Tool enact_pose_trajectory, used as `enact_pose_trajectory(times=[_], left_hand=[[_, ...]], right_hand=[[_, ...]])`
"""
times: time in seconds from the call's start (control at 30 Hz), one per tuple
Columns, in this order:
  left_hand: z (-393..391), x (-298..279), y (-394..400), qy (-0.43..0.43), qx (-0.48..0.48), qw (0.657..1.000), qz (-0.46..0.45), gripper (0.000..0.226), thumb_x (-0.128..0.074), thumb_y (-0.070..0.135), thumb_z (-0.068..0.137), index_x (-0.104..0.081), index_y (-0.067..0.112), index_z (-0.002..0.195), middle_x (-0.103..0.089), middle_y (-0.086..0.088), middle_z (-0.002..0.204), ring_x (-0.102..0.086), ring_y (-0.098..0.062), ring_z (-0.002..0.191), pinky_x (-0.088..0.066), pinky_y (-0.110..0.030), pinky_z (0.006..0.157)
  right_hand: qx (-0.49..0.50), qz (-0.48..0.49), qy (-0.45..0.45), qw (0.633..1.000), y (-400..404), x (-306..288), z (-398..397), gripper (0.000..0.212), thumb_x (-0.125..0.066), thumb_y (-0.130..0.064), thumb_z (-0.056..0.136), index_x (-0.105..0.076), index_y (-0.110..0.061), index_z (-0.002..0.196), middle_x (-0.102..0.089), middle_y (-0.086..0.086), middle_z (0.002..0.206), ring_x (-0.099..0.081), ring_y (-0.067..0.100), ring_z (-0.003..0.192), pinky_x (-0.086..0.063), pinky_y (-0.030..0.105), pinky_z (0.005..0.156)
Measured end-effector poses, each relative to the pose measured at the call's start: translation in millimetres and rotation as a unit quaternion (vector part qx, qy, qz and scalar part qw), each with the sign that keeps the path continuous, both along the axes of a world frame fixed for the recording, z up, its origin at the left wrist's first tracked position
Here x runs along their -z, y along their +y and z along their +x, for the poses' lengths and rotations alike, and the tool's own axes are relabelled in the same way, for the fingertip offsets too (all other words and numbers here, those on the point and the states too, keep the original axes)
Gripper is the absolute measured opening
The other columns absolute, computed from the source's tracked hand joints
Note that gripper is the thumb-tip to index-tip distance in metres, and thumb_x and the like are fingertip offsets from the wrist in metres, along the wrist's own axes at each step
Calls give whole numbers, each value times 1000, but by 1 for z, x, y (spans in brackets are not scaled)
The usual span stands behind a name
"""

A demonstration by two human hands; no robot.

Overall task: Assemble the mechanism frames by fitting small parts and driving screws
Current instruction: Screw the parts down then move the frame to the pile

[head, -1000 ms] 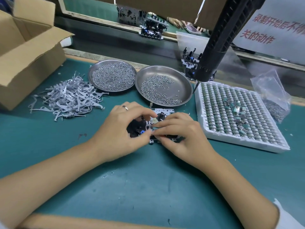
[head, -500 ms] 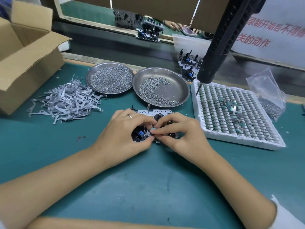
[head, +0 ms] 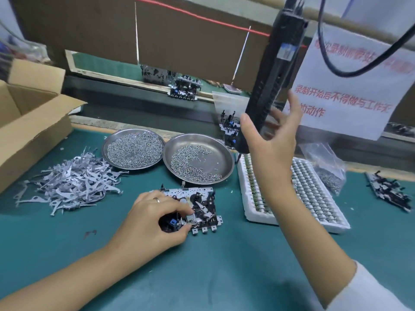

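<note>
Screwdriver (head: 272, 86) is hanging near-upright, its long axis slanting down-left, just beyond the spread right hand (head: 269, 140), which is gripping nothing. Frame (head: 197, 207) is lying well below-left of that hand, left hand (head: 155, 218) pinching its near edge.

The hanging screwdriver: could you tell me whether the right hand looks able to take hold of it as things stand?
Probably yes. The right hand is raised with fingers spread right at the screwdriver, thumb on one side and fingers on the other, and nothing lies between them. It has not closed on it yet.
</note>
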State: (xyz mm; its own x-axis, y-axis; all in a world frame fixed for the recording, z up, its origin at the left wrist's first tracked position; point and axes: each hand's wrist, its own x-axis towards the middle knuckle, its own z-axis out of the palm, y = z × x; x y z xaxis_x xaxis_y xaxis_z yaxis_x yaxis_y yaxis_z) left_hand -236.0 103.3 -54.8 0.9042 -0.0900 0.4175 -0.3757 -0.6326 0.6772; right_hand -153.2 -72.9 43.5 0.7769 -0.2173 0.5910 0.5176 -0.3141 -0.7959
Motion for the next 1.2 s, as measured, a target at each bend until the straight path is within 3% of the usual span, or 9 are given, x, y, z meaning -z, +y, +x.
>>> enact_pose_trajectory(times=[0.1,0.2,0.37,0.47,0.6,0.77,0.93,1.07,1.2], left_hand=[[0,0,-1,-9,-6,1000,-9,21,-73,32,59,-76,33,79,-66,24,75,-52,2,88,-35,-20,89],[0,-1,-1,-14,-7,1000,-26,21,-74,32,57,-76,34,77,-63,27,73,-51,8,89,-33,-14,88],[-2,-3,0,-16,-5,1000,-23,23,-83,27,58,-75,36,78,-58,30,76,-46,15,93,-30,-10,89],[-2,-4,0,-2,-7,1000,-19,28,-89,17,60,-77,33,80,-58,28,76,-46,10,93,-29,-9,89],[-2,-4,0,12,1,1000,-15,27,-88,19,61,-77,31,81,-59,27,74,-50,5,88,-30,-12,89],[-3,-6,-1,7,1,1000,-21,29,-76,30,58,-63,45,79,-61,24,73,-53,-2,83,-34,-18,90],[-2,-4,-2,0,-6,1000,-15,21,-75,30,59,-73,32,79,-60,26,74,-53,-2,82,-36,-24,90],[-2,-3,-1,1,-4,1000,-20,24,-75,29,59,-67,39,80,-61,24,74,-52,-1,82,-36,-23,89],[-2,-1,-1,0,-7,1000,-15,20,-76,29,59,-75,26,79,-63,20,73,-52,-2,82,-34,-22,90]], right_hand=[[-24,-1,-29,999,10,-19,17,81,-72,-21,83,-21,-21,147,-53,-23,106,-55,-11,94,-43,6,80],[-26,21,-45,998,22,-25,21,70,-66,-9,86,-26,-14,144,-54,-18,98,-56,-11,83,-44,5,70],[-102,88,-27,991,36,-16,2,41,-61,-9,84,-42,-17,120,-51,4,74,-53,13,58,-48,27,51],[-185,149,-10,971,38,-2,-18,21,-62,-11,85,-45,-18,95,-51,7,65,-49,21,43,-43,26,44],[-259,207,0,944,45,14,-39,16,-59,-11,85,-44,-11,90,-48,4,52,-45,21,35,-38,22,41],[-277,225,-6,934,56,24,-48,20,-55,-6,86,-38,-15,90,-46,2,50,-40,20,33,-36,24,39],[-275,225,-4,935,61,27,-47,21,-54,-5,87,-37,-16,90,-46,2,50,-41,21,33,-36,25,39],[-271,226,-6,936,61,29,-46,20,-55,-5,87,-36,-13,91,-46,1,49,-41,21,33,-36,24,39],[-274,229,-2,934,62,30,-46,21,-54,-5,87,-36,-15,90,-45,1,50,-40,21,33,-36,23,39]])
